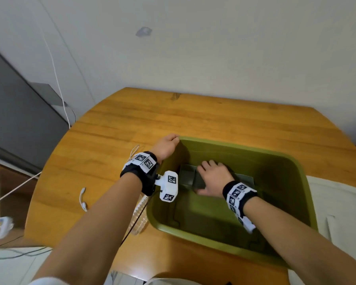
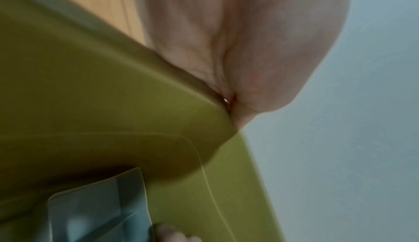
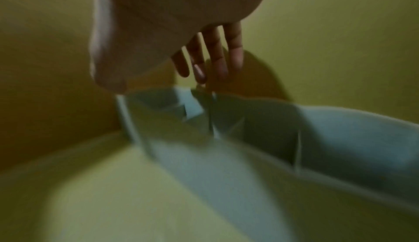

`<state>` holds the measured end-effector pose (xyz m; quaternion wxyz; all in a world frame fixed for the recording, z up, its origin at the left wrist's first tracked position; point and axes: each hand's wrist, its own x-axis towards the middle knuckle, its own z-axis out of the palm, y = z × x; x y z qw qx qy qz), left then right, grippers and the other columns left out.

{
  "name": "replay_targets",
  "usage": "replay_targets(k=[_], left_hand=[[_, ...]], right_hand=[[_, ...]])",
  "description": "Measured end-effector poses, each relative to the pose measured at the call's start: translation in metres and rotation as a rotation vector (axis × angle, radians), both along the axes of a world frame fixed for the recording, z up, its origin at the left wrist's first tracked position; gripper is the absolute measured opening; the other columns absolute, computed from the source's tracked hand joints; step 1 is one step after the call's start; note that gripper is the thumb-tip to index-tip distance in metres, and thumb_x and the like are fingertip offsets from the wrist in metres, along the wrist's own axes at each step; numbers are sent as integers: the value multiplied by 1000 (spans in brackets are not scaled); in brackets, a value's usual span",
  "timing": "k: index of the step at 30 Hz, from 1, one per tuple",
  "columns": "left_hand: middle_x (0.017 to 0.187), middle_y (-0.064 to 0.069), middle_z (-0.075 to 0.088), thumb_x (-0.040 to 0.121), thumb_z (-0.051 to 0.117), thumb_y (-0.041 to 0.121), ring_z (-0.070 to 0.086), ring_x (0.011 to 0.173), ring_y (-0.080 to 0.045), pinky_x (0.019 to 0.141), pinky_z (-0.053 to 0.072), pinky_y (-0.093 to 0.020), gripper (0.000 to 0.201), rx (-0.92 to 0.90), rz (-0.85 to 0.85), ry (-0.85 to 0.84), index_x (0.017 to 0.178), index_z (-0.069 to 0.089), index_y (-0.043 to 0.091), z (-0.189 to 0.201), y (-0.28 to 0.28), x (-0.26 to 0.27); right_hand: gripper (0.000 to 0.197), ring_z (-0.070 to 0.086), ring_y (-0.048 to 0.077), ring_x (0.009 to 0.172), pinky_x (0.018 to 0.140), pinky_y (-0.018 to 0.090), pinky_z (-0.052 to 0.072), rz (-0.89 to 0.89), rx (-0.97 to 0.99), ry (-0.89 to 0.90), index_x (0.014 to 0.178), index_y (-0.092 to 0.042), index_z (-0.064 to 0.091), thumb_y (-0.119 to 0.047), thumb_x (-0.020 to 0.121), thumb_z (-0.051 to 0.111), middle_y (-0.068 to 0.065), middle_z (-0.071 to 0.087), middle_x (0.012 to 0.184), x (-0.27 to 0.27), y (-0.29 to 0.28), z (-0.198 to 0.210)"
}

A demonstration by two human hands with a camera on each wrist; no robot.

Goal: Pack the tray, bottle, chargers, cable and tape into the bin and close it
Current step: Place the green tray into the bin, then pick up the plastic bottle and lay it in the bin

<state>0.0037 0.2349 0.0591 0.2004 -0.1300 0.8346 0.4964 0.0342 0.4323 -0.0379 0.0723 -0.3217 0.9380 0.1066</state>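
We are at the first packing step, setting the tray into the bin. Nearest us, our right hand [image 1: 213, 177] reaches down inside the olive-green plastic bin [image 1: 296, 161]. Its fingers [image 3: 217, 56] are straight and spread over the grey-blue compartmented plastic tray [image 1: 186, 174]. The thumb lies at the tray's near edge. Whether the hand still pinches the tray or only rests on it, we cannot tell; motion blur hides the contact.

The tray lies on the bin floor directly under that hand, towards the bin's left end. Its open compartments face up. Its long axis appears to run along the bin's length, left to right.

Beyond and to the left, our left hand [image 1: 166, 147] curls over the bin's far-left corner rim and holds it steady.

Outside that grip, a clear ribbed plastic bottle [image 1: 139, 214] lies on the wooden table [image 1: 214, 120] beside the bin's left wall. A white cable [image 1: 82, 199] lies further left.

Next, we judge, the right hand should let go of the tray, lift out and fetch the bottle.
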Motion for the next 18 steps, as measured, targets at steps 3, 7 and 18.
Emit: replay_targets(k=[3,7,18], left_hand=[[121,-3,63,104,40,33,59,107,-22,92,48,-35,31,150,38,-83,129,53,23,1,-21,2],[119,-5,68,101,42,35,63,110,-25,96,50,-45,37,280,190,16,128,58,15,3,-72,3],[102,-5,67,100,44,24,61,83,-20,69,46,-29,27,321,547,-86,120,58,13,-36,-230,35]], right_hand=[[58,55,17,58,49,25,43,-22,-186,134,84,-18,63,-65,94,31,-1,59,73,-16,-11,44],[42,32,12,40,42,18,18,55,-526,256,57,-25,43,-41,95,44,-10,39,49,-35,-51,123],[32,61,19,71,52,24,43,669,457,-378,89,-17,71,-48,81,71,-4,67,78,13,-286,121]])
